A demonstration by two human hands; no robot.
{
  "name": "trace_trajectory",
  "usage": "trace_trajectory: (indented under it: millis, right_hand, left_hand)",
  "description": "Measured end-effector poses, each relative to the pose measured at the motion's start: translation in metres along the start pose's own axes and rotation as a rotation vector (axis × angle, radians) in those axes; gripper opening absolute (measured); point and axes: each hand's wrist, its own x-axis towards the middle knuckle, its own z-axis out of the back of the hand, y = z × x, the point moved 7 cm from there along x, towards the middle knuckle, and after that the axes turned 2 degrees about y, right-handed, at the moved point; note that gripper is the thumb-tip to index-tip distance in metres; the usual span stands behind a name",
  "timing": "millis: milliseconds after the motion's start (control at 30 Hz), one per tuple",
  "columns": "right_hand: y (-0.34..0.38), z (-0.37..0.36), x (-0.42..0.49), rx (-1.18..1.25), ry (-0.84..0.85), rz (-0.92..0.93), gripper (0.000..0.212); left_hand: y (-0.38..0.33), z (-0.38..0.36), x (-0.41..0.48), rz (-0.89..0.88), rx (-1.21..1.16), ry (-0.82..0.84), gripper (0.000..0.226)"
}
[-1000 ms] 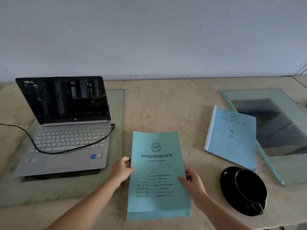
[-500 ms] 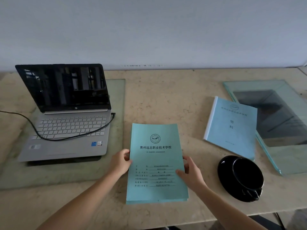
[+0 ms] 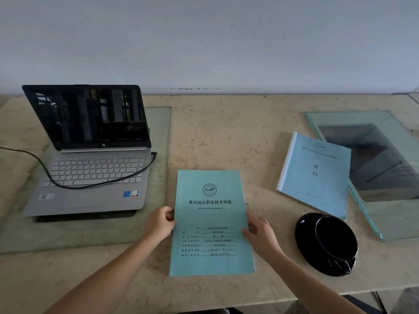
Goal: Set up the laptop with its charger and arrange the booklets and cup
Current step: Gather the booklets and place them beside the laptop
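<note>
A teal booklet lies flat on the beige table in front of me. My left hand grips its left edge and my right hand rests on its right edge. An open silver laptop with a dark screen stands at the left. A black charger cable runs across its keyboard to a plug at its right side. A light blue booklet lies at the right. Just below it a black cup sits on a black saucer.
A glass sheet lies under the laptop. Another glass sheet lies at the far right, partly under the blue booklet. The wall runs along the table's back. The table's front edge is close to me.
The lower sheets that stuck out under the teal booklet's bottom are now lined up with it. Both hands stay at its sides. The camera view has shifted slightly.
</note>
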Motion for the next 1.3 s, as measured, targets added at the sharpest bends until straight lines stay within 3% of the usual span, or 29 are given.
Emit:
trace_trajectory:
  millis: [233, 500, 667, 833, 933, 967, 1033, 1100, 1300]
  right_hand:
    - [0.002, -0.007, 0.013, 0.226, 0.032, -0.140, 0.030]
    - [0.000, -0.015, 0.016, 0.236, 0.052, -0.167, 0.023]
    - [0.000, -0.015, 0.020, 0.251, 0.098, -0.166, 0.026]
    - [0.001, -0.005, 0.034, 0.259, 0.091, -0.154, 0.050]
    - [-0.002, 0.012, 0.047, 0.259, 0.061, -0.211, 0.061]
    - [-0.003, 0.020, 0.052, 0.273, 0.053, -0.217, 0.063]
    - [-0.002, 0.041, 0.062, 0.277, 0.020, -0.186, 0.067]
    - [-0.001, 0.070, 0.072, 0.277, -0.046, -0.149, 0.067]
    - [-0.027, 0.177, 0.089, 0.422, -0.307, -0.160, 0.066]
  left_hand:
    - [0.005, -0.002, 0.007, 0.069, -0.037, 0.045, 0.036]
    - [0.011, -0.001, 0.014, 0.108, -0.085, 0.002, 0.029]
    - [0.004, 0.003, 0.017, 0.074, 0.048, 0.023, 0.018]
    - [-0.033, 0.015, 0.028, -0.064, 0.433, 0.071, 0.013]
    - [-0.071, 0.016, 0.033, -0.152, 0.415, 0.003, 0.020]
    - [-0.087, 0.012, 0.034, -0.191, 0.389, 0.002, 0.013]
    - [-0.119, -0.001, 0.036, -0.262, 0.334, 0.018, 0.045]
    - [-0.151, -0.016, 0.033, -0.346, 0.287, 0.032, 0.061]
    - [-0.234, -0.081, 0.030, -0.534, 0.274, 0.210, 0.063]
